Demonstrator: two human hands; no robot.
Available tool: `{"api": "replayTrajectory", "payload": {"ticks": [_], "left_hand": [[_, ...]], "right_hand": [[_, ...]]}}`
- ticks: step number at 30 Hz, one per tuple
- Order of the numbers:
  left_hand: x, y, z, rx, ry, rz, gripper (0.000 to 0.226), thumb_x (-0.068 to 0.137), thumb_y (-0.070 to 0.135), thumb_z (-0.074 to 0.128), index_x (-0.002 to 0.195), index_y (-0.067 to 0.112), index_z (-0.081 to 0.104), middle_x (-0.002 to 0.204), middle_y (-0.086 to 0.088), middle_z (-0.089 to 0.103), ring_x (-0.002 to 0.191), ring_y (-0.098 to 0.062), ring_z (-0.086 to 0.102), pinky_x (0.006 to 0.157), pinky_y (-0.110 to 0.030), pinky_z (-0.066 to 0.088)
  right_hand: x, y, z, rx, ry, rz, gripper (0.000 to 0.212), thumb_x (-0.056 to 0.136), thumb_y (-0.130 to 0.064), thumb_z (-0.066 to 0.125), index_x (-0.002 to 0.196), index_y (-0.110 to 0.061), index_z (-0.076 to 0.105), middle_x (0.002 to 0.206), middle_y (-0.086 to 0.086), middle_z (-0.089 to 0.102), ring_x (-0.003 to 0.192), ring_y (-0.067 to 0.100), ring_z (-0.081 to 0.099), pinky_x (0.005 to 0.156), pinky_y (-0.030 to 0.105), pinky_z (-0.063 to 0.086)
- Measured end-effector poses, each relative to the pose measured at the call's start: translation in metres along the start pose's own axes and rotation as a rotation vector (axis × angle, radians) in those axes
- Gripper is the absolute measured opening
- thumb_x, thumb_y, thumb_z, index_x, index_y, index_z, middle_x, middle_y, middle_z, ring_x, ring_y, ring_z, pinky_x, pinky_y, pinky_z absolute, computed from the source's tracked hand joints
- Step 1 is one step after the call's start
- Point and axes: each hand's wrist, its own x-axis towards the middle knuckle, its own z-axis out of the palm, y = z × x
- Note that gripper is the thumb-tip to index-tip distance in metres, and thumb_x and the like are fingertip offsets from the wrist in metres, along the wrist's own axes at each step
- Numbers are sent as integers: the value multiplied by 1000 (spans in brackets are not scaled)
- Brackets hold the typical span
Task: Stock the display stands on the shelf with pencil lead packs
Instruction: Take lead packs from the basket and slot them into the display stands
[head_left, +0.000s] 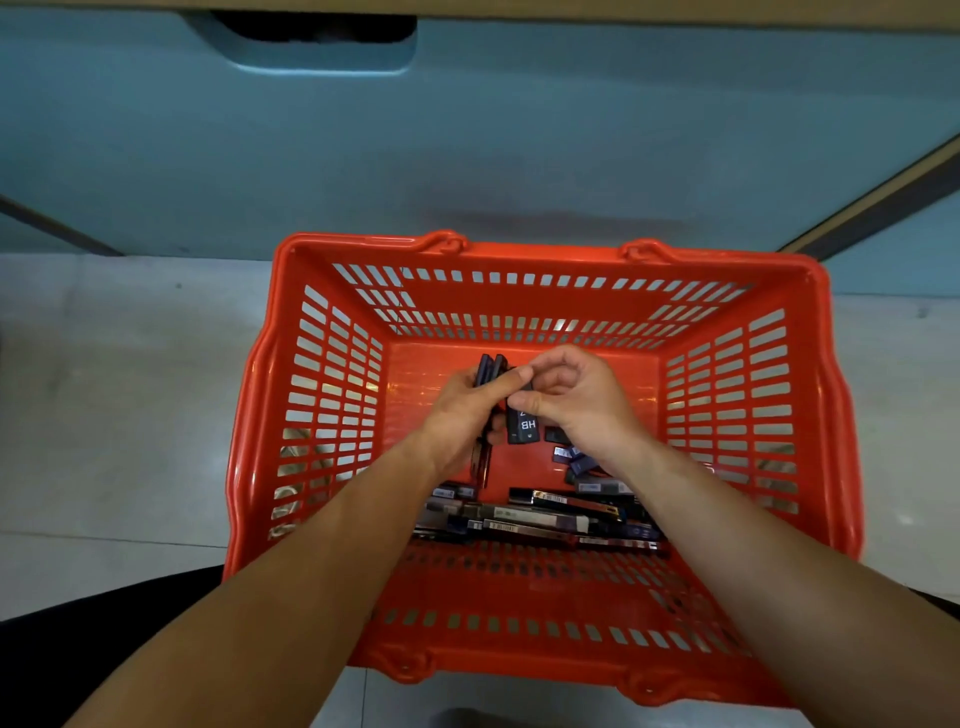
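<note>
Left hand (462, 410): over the middle of the orange basket (545, 254), fingers (511, 376) curled round a small bunch of dark pencil lead packs (491, 366).
Bunch in left hand: the packs stand on edge, side by side, their long axis running away from the person, far ends sticking out past the thumb.
HB pack (522, 428): hangs just right of the bunch, touching or nearly touching it; its long axis runs roughly parallel to the bunch, and its free end points back toward the person.
Right hand (576, 400): thumb and forefinger pinch the far end of the HB pack; the other fingers are loosely curled.
Loose packs (540, 514): lying flat in a heap along the near wall of the basket, below and behind both hands.
Deciding relation: the HB pack lies directly right of the left fingers and is already lined up with the bunch, so a short sideways slide should add it; the left hand is nearer.
Display stands: not in view.
</note>
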Motion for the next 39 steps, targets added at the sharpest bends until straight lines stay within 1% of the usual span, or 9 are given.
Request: {"api": "replayTrajectory", "payload": {"ticks": [4, 8, 13, 18, 26, 31, 35, 38, 39], "left_hand": [[-1, 1, -2, 5, -12, -30, 14, 93, 24, 69, 88, 13, 63, 65, 2, 59, 52, -10, 53, 45, -23, 40], [7, -3, -9, 164, 46, -52, 32, 88, 32, 75, 106, 9, 62, 73, 3, 67, 56, -9, 63, 47, -23, 46], [18, -23, -18, 249, 16, -60, 26, 90, 35, 73, 99, 12, 65, 89, -14, 63, 62, -15, 50, 43, -24, 37], [19, -26, -22, 256, 16, -73, 24, 92, 36, 71, 100, 14, 64, 88, -8, 62, 69, -15, 53, 47, -24, 40], [17, -21, -25, 266, 26, -70, 22, 96, 35, 66, 103, 15, 61, 92, 1, 71, 81, -13, 66, 50, -23, 43], [15, -19, -23, 165, 81, -110, 25, 94, 32, 70, 107, 14, 59, 84, -3, 68, 59, -10, 59, 45, -22, 43], [12, -18, -21, 94, 56, -83, 34, 97, 28, 66, 121, 7, 58, 94, -6, 77, 65, -9, 67, 42, -21, 41], [9, -15, -19, 96, 56, -74, 26, 97, 27, 66, 113, 7, 60, 84, -3, 76, 63, -13, 64, 44, -24, 39], [7, -13, -17, 95, 68, -77, 23, 96, 26, 67, 108, 7, 62, 79, -2, 74, 62, -15, 62, 46, -26, 40]], "right_hand": [[-5, -7, -3, -22, -59, -3, 23, 74, -13, 86, 87, -12, 67, 84, 6, 73, 78, 15, 72, 73, 29, 60], [-2, 8, -39, -305, -64, 30, 12, 91, -34, 70, 101, -27, 70, 102, -5, 73, 97, 11, 68, 92, 41, 54], [-10, 36, -55, -1006, -273, 196, 84, 80, -38, 81, 152, -33, 38, 154, -5, 36, 141, 22, 30, 117, 39, 27], [-14, 59, -54, -1307, -326, 150, 97, 76, -35, 84, 154, -36, 26, 154, -3, 28, 141, 24, 29, 117, 41, 28], [-7, 60, -51, -1373, -272, 151, 63, 89, -46, 69, 144, -26, 45, 149, 2, 45, 140, 26, 37, 116, 42, 26], [-7, 61, -44, -1404, -244, 59, 47, 93, -41, 66, 135, -22, 53, 136, 1, 59, 128, 23, 51, 111, 40, 35], [-9, 56, -41, -1085, -145, 72, 37, 93, -36, 69, 126, -21, 60, 112, 0, 68, 105, 23, 63, 93, 39, 49], [-10, 46, -38, -692, -93, 95, 10, 90, -28, 74, 89, -21, 66, 76, -1, 65, 71, 17, 64, 69, 35, 50], [-12, 40, -36, -584, -83, 88, 14, 90, -24, 75, 80, -22, 65, 67, -6, 60, 62, 10, 60, 64, 32, 47]]}}
